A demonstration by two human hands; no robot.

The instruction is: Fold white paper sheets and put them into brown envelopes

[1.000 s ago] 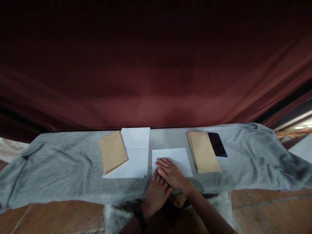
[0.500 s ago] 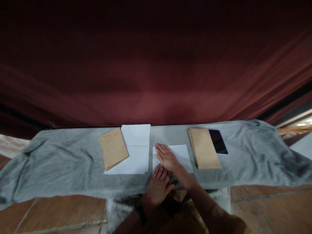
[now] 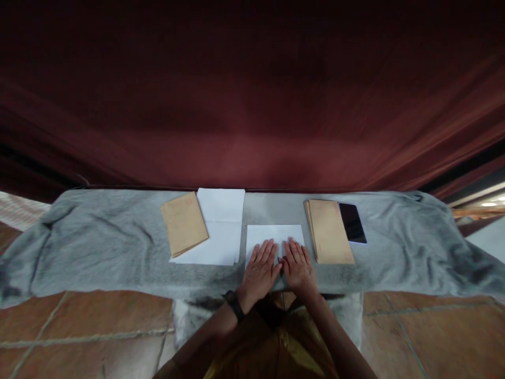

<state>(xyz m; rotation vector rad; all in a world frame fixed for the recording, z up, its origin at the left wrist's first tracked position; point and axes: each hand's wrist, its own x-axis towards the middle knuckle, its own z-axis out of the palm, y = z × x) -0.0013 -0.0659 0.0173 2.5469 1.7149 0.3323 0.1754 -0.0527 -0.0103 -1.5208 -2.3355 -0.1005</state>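
Note:
A white sheet of paper [image 3: 275,232], seemingly folded, lies flat in front of me on the grey cloth. My left hand [image 3: 260,268] rests palm down on its near left part, fingers stretched out. Beside it, my right hand [image 3: 299,267] presses flat on the near right part, fingers also extended. The two thumbs almost meet, and both hands cover the paper's near edge. To the left are larger white sheets [image 3: 223,239] with a crease across them, partly under a stack of brown envelopes [image 3: 183,223].
Another stack of brown envelopes [image 3: 329,231] lies right of the paper, with a dark-screened phone [image 3: 352,223] against its right side. Grey cloth [image 3: 114,237] covers the long narrow surface. A dark red curtain [image 3: 244,116] hangs behind it; tiled floor [image 3: 102,321] shows below.
My right hand has moved from the paper's left part to its right part, uncrossing from my left. My left hand has moved slightly forward onto the paper. The view has tilted a little.

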